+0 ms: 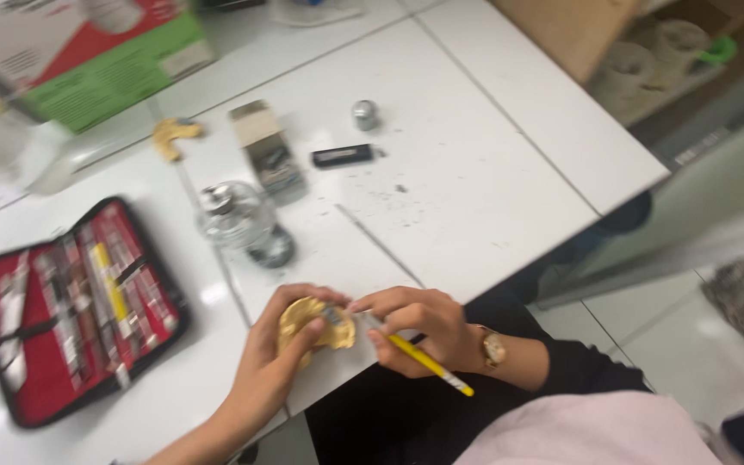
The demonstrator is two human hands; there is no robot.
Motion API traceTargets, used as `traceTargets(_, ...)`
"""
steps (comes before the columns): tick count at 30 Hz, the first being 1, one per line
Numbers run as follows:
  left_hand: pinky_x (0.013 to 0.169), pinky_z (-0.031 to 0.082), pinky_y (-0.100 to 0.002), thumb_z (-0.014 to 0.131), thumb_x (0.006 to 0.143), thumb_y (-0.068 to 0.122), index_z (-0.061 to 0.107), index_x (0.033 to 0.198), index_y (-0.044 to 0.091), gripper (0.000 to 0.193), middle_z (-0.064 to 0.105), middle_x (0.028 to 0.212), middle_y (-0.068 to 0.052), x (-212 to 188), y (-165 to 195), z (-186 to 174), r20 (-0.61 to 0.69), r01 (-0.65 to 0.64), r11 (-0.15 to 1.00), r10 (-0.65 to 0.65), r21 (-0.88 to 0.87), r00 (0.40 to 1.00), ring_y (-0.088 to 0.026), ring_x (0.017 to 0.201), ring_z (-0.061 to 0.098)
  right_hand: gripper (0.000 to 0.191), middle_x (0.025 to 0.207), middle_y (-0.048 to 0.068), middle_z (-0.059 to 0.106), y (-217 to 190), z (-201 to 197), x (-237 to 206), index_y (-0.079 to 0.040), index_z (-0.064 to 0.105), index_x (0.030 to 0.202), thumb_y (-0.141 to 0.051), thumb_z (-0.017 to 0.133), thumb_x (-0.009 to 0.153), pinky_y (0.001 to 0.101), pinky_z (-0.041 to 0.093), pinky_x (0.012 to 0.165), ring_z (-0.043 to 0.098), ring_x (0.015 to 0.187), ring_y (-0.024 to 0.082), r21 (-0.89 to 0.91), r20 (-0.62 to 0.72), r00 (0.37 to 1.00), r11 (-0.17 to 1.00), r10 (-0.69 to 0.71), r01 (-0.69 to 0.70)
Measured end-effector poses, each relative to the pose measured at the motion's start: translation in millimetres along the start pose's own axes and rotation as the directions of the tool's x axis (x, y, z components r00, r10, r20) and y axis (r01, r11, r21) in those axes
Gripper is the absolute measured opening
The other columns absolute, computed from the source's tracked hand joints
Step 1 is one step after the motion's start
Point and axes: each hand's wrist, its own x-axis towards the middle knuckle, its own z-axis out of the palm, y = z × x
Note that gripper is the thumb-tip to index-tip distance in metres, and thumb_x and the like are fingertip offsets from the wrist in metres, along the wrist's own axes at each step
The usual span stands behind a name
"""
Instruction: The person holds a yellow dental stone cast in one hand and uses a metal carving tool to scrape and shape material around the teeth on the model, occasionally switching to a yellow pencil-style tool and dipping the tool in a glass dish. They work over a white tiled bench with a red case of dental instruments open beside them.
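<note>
Two hands, left hand (273, 366) gripping yellow cast (313, 325), right hand (419, 327) yellow-handled tool (428, 365)

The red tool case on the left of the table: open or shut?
Open. The red tool case lies flat on the white table with its lining facing up and rows of instruments, one yellow-handled, showing under the straps.

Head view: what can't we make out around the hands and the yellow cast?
- Tool tip: hidden behind the fingers of the right hand.
- Yellow cast: partly covered by the left hand; surface detail lost to motion blur.
- Red tool case: individual tools blurred.
- Box: cut off by the top edge.
</note>
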Motion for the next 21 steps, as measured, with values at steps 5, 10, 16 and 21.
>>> traceTargets(5, 0.099, 0.056, -0.04, 0.057, 0.093, 0.006, 0.054, 0.12, 0.001, 0.028, 0.067, 0.124, -0.017, 3.8, -26.1, 14.2, -0.104, 0.057, 0.996, -0.064, -0.066, 0.992, -0.024, 0.121, 0.065, 0.022, 0.112, 0.016, 0.073, 8.0, -15.1, -9.6, -0.01, 0.05, 0.105, -0.005, 0.07, 0.096, 0.0301, 0.066, 0.076, 0.077, 0.104, 0.024, 0.058, 0.007, 0.99, 0.988, 0.141, -0.141)
traceTargets(10, 0.099, 0.058, -0.046, 0.054, 0.09, -0.003, 0.054, 0.119, -0.002, 0.029, 0.066, 0.124, -0.02, 14.3, -48.6, 12.9, -0.054, 0.094, 0.996, -0.094, 0.007, 0.994, -0.029, 0.123, 0.065, 0.016, 0.107, 0.007, 0.071, 1.7, -27.4, -15.0, -0.01, 0.053, 0.106, -0.01, 0.068, 0.101, 0.0331, 0.068, 0.089, 0.076, 0.109, 0.022, 0.218, 0.032, 0.963, 0.939, 0.266, -0.267)
traceTargets(16, 0.098, 0.058, -0.047, 0.05, 0.09, -0.004, 0.051, 0.121, -0.002, 0.031, 0.065, 0.128, -0.021, 41.7, -49.1, 18.5, 0.047, 0.119, 0.993, -0.119, 0.015, 0.992, -0.031, 0.125, 0.063, 0.018, 0.107, 0.008, 0.07, -14.7, -42.6, -6.0, -0.009, 0.051, 0.106, -0.012, 0.067, 0.098, 0.0337, 0.07, 0.083, 0.076, 0.112, 0.022, 0.273, -0.066, 0.876, 0.853, 0.477, -0.444)
traceTargets(21, 0.098, 0.058, -0.048, 0.048, 0.092, -0.003, 0.051, 0.12, -0.002, 0.028, 0.064, 0.127, -0.022, 42.2, -47.2, 20.4, 0.063, 0.155, 0.987, -0.152, -0.031, 0.986, -0.033, 0.126, 0.064, 0.022, 0.114, 0.012, 0.071, -11.9, -45.4, -9.0, -0.01, 0.046, 0.103, -0.011, 0.067, 0.099, 0.0348, 0.068, 0.085, 0.073, 0.115, 0.022, 0.337, -0.058, 0.851, 0.813, 0.522, -0.476)
